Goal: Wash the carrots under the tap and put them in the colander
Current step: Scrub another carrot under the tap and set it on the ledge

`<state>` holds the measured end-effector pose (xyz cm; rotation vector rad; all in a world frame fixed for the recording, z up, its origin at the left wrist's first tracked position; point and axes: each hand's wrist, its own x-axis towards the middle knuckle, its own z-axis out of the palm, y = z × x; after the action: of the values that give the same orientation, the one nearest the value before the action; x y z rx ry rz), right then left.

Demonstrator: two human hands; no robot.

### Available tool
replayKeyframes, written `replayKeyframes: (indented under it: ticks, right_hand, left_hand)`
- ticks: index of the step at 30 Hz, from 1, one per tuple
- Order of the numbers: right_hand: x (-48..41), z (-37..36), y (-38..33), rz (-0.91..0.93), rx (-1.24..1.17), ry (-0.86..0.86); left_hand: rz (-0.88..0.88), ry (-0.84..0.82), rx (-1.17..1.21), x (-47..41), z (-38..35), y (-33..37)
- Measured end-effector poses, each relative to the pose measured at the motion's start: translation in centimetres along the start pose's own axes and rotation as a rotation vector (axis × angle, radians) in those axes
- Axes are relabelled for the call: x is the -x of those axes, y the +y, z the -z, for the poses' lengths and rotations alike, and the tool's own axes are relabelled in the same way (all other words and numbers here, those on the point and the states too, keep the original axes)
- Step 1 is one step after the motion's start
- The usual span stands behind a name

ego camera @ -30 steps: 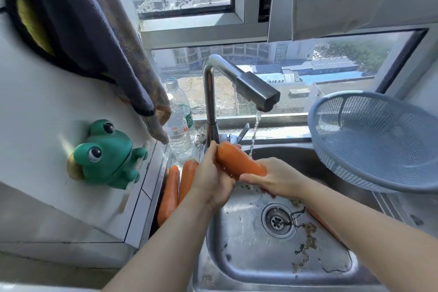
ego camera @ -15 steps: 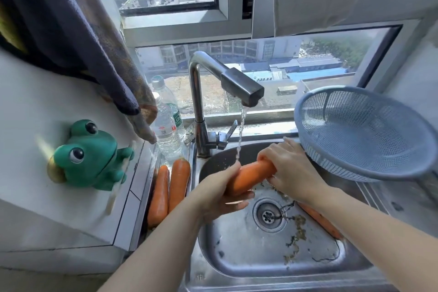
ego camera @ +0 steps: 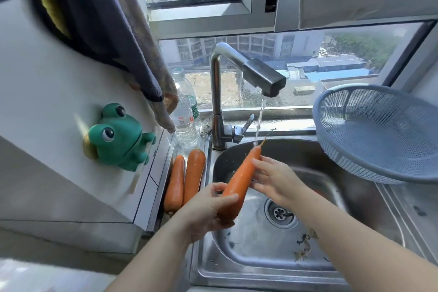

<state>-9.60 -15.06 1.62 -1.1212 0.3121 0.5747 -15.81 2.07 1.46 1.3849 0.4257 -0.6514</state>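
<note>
My left hand (ego camera: 208, 208) grips the thick end of an orange carrot (ego camera: 241, 175) over the steel sink (ego camera: 248, 270). The carrot slants up to the right, its thin tip under the water running from the tap (ego camera: 263, 78). My right hand (ego camera: 277, 180) lies beside the carrot's upper part with fingers spread and straight, touching its side. Two more carrots (ego camera: 184, 180) lie side by side on the ledge left of the sink. A blue mesh colander (ego camera: 379, 133) stands tilted at the sink's right rim, with nothing in it.
A green frog figure (ego camera: 118, 137) hangs on the white wall at left. A clear water bottle (ego camera: 186, 114) stands behind the loose carrots. Cloths (ego camera: 113, 26) hang above them. Dirt flecks lie near the drain (ego camera: 280, 213). A window is behind the tap.
The carrot has tilted up so its thin tip is now in the stream. My right hand has let go of it and opened its fingers along its side. My left hand holds the thick end lower.
</note>
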Motion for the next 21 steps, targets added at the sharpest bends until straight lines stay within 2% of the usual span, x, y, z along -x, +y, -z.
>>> replayKeyframes:
  ticks: [6,9,13,17,21]
  right_hand:
    - [0.7,-1.2,1.2,-0.028,-0.084,-0.035]
    - [0.8,-0.8,1.3,-0.071,-0.217,-0.059]
    - [1.1,-0.1,0.8,-0.069,-0.267,-0.107]
    - [1.3,0.1,-0.5,-0.031,-0.241,-0.127]
    - [1.5,1.0,-1.2,0.027,-0.036,0.031]
  left_hand:
    - [-0.008,-0.052,-0.267,0.7,0.2,-0.8]
    - [0.027,-0.147,-0.288,1.1,0.2,-0.6]
    - [0.013,-0.192,-0.281,1.0,-0.2,-0.4]
    - [-0.094,-0.075,-0.435,0.8,-2.2,0.1]
    - [-0.232,0.07,-0.631,0.3,-3.8,0.8]
